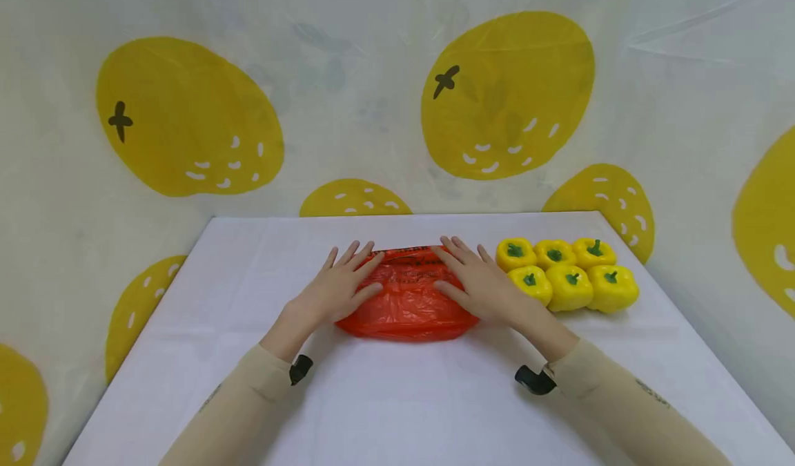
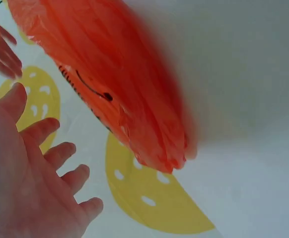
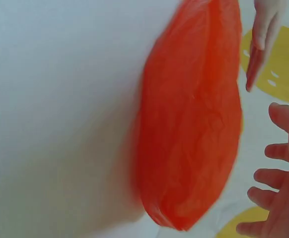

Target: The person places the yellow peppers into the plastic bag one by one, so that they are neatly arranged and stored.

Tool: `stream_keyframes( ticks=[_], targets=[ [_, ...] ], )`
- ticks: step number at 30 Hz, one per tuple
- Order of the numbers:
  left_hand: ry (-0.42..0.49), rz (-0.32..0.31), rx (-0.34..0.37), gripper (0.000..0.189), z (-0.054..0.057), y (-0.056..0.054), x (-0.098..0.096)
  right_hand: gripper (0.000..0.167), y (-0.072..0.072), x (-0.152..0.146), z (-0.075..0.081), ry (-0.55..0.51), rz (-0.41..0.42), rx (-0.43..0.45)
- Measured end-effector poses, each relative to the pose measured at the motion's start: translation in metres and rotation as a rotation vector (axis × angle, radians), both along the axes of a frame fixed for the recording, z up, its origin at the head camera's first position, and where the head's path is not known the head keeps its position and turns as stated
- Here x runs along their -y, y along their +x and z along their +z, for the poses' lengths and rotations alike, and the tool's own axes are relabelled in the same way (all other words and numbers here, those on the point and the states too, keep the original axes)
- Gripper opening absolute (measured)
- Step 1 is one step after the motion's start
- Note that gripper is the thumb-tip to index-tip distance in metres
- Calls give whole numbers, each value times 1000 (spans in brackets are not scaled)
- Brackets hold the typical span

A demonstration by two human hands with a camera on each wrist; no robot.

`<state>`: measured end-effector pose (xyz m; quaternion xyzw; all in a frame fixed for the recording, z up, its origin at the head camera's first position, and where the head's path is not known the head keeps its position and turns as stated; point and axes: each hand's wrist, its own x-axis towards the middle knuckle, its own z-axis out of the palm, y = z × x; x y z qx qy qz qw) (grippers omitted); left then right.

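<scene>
A red plastic bag (image 1: 406,304) with dark print along its upper part lies on the white table, its body puffed up. Over its left side my left hand (image 1: 338,288) is spread, fingers straight and apart. My right hand (image 1: 481,283) is spread the same way over the right side. From the left wrist, the bag (image 2: 114,79) appears beside the left hand (image 2: 35,168), with a gap between them. The right wrist view likewise has the bag (image 3: 191,119) apart from the right hand (image 3: 283,173). Neither hand grips anything.
Several yellow bell peppers (image 1: 570,286) with green stems stand in two rows to the right of the bag, close to my right forearm. The white table (image 1: 397,404) ends at the back against a cloth (image 1: 366,107) printed with yellow fruit.
</scene>
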<state>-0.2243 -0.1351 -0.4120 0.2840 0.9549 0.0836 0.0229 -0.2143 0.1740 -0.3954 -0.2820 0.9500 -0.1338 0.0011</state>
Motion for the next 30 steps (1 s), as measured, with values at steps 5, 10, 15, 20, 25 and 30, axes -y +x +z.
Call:
stream_keyframes(
  ticks=[5,10,15,20,25,30],
  targets=[
    [64,14,23,66,2,4,15,67,8,-19,13,-100,-1,15],
    [105,40,36,63,1,4,31,60,10,-49,24,-192,-33,25],
    [128,65,67,63,-2,4,45,53,8,-81,34,-257,-89,35],
    [109,81,130,65,-5,5,54,54,13,-110,44,-282,-171,71],
    [69,84,178,65,-6,6,61,50,19,-135,47,-313,-222,61],
    [50,79,236,69,-8,6,63,47,23,-162,44,-338,-245,34]
  ],
)
